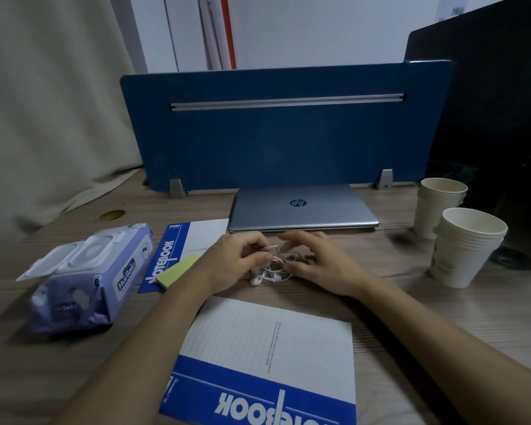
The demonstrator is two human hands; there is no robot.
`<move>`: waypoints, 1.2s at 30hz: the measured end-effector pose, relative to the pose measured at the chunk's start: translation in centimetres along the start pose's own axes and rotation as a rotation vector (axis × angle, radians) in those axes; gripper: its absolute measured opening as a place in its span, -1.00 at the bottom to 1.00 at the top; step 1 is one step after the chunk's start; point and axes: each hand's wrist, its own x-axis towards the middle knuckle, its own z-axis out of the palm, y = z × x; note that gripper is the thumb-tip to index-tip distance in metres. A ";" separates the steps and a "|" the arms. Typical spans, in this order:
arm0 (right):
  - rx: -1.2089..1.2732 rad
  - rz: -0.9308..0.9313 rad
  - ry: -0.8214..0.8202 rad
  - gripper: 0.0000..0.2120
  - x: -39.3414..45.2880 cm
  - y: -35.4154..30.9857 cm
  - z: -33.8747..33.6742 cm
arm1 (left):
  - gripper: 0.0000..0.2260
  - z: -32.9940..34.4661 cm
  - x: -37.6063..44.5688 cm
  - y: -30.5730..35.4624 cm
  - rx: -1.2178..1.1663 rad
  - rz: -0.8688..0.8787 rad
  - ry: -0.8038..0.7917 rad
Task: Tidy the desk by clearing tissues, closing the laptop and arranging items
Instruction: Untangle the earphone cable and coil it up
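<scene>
White earphones (269,276) lie on the worktop (396,305) just before the closed laptop (302,208). Left hand (236,265) pinches their cord; right hand (313,265) hovers beside, fingers loosely curled. Cord tangle indistinct.

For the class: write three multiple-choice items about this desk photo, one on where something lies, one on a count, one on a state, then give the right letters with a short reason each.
1. Where does the yellow sticky pad lie?
A. on the laptop
B. on the far notebook
C. inside a cup

2. How many stacks of paper cups stand on the desk?
A. one
B. two
C. four

3. What state is the laptop in?
A. closed
B. open, screen lit
C. half open

Answers:
1 B: the pad rests on the blue edge of the notebook beside the wipes pack.
2 B: two separate stacks stand at the right.
3 A: its lid lies flat, logo up.
</scene>
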 end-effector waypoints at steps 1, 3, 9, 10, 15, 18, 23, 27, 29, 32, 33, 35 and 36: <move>-0.030 -0.020 0.015 -0.63 0.1 0.0 0.1 | -0.81 0.0 0.0 0.1 -0.018 -0.014 0.003; -0.088 -0.070 0.042 -0.81 0.2 0.1 0.1 | -0.74 -0.1 0.0 0.2 -0.071 -0.035 0.030; -0.018 0.053 0.100 -0.80 0.2 0.7 -1.2 | -0.80 -0.5 0.1 0.8 -0.432 -0.076 0.205; 0.036 0.073 0.095 -0.72 0.1 0.4 -1.3 | -0.77 -0.5 0.1 1.0 -0.473 -0.077 0.194; 0.194 -0.003 0.070 -0.61 0.5 -1.2 0.5 | -0.76 0.3 0.1 1.9 -0.517 -0.047 0.047; 0.171 -0.029 0.116 -0.94 1.0 -1.3 0.9 | -0.75 0.2 0.0 2.3 -0.661 -0.069 0.042; 0.200 0.089 0.179 -0.75 0.7 0.1 -0.4 | -0.75 -1.2 0.1 1.7 -1.164 -0.137 0.133; 0.208 0.147 0.250 -0.82 0.8 0.8 -1.1 | -0.75 -2.4 0.0 1.5 -1.464 -0.144 0.120; 0.168 0.119 0.295 -0.84 0.9 0.7 -1.0 | -0.70 -2.3 -0.1 1.5 -1.448 -0.141 0.063; 0.031 -0.029 0.439 -0.83 0.9 -0.3 -0.7 | -0.55 -1.6 -0.1 1.8 -1.350 -0.100 -0.009; 0.070 -0.069 0.466 -0.82 0.8 -0.7 -0.5 | -0.52 -1.4 -0.1 2.0 -1.380 -0.083 -0.018; 0.235 -0.080 0.385 -0.78 0.6 -1.7 -0.1 | -0.48 -1.4 0.0 2.5 -1.521 -0.044 0.004; 0.308 -0.064 0.304 -0.74 0.6 -2.0 0.2 | -0.45 -1.4 0.1 2.7 -1.582 -0.028 0.057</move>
